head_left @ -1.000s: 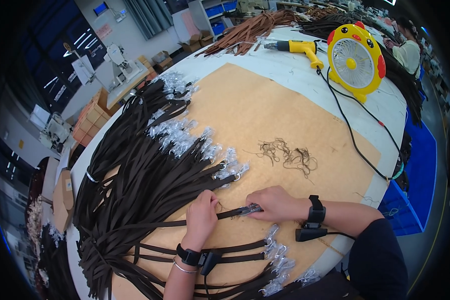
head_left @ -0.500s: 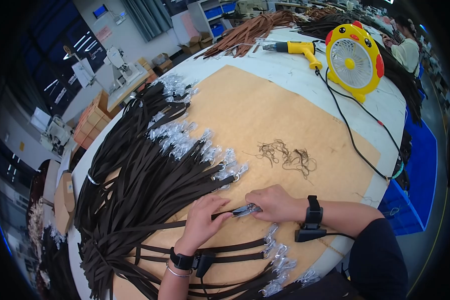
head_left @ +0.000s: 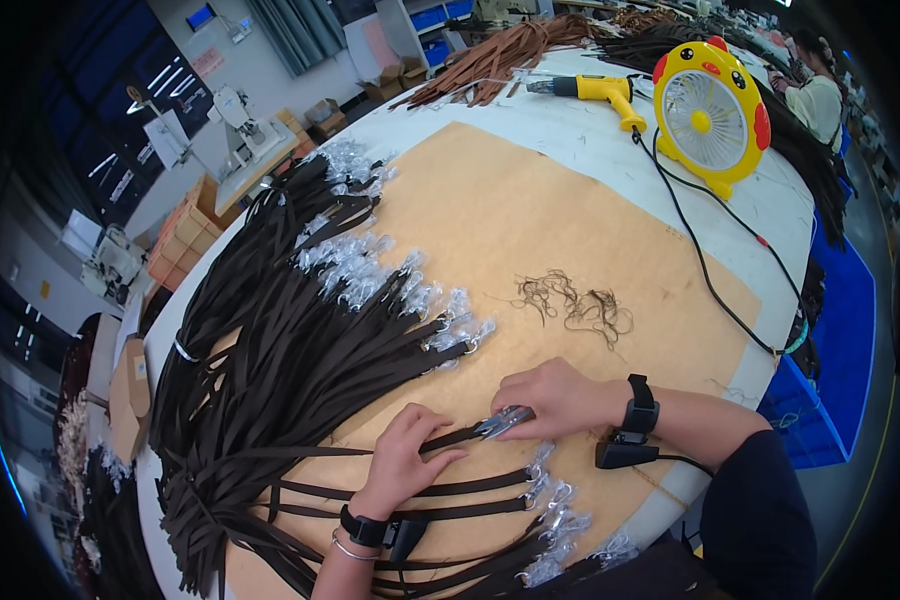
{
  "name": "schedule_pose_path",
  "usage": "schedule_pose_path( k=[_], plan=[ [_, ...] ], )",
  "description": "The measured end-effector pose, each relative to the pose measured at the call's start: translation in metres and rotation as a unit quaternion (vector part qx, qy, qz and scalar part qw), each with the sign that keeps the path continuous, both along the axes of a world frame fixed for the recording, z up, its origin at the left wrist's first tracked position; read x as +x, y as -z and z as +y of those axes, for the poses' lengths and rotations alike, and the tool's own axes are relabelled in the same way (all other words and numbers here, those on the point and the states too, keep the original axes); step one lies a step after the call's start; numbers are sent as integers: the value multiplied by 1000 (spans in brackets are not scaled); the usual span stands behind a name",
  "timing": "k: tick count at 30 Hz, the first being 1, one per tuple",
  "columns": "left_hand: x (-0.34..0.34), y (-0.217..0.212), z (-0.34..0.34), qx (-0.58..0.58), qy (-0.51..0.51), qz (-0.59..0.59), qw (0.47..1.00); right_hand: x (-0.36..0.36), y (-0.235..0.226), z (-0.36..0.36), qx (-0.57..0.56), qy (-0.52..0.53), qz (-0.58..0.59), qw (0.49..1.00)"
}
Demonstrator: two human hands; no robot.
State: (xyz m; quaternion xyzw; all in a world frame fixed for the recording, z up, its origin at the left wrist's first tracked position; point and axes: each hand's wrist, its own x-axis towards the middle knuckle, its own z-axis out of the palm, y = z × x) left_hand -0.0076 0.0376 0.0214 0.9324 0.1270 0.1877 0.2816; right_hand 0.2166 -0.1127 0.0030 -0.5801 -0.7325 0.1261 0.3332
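A dark brown strap (head_left: 458, 438) runs from the bundle on the left through my left hand (head_left: 402, 462). That hand's thumb and index finger stand apart at the strap, and its lower fingers are partly hidden. My right hand (head_left: 560, 400) is closed around small metal thread snips (head_left: 506, 421). Their blades meet the strap's right end, which the right hand mostly covers. Below the hands lie more straps (head_left: 475, 509), with metal hooks in clear plastic wrap (head_left: 538, 475) at their ends.
A large bundle of dark straps (head_left: 270, 350) covers the table's left side. Loose threads (head_left: 570, 308) lie on the brown paper sheet (head_left: 530, 190). Beyond are a yellow heat gun (head_left: 600, 92), a chick-shaped fan (head_left: 705, 120) and a black cable (head_left: 710, 275). A person (head_left: 815, 95) works at far right.
My right hand and the snips have shifted slightly right, away from my left hand. A longer stretch of strap shows between the hands. The left hand has moved slightly down.
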Motion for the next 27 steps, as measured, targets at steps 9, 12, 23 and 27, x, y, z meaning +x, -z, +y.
schedule_pose_path(
  k=[9,12,23,27],
  plan=[
    [3,0,-8,-149,-25,53,987,-4,8,7,-115,41,79,989],
    [10,-4,-6,-112,9,51,992,-5,6,8,-113,51,102,987],
    [16,3,-5,116,82,39,989,-2,11,8,-128,49,68,988],
    [16,5,-10,51,54,-11,997,-6,7,8,-141,64,70,985]
  ],
)
